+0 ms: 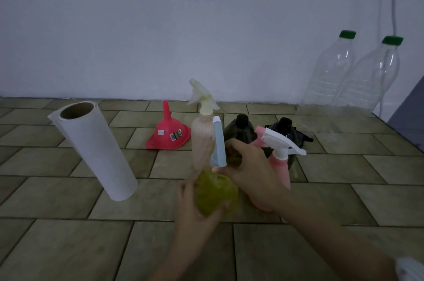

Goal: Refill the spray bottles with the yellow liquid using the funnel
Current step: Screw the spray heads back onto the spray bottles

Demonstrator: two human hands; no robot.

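While the left hand [195, 209] cups the round yellow-green translucent spray bottle [215, 193] from below, the right hand [247, 170] pinches its pale blue-and-white trigger head [219, 143] at the neck, which suggests the opening step: unscrewing the head. Beyond both hands, the red plastic funnel [168, 132] sits mouth-down on the tiled surface [68, 246], untouched. Next, the head must come off and the funnel be seated in the neck.
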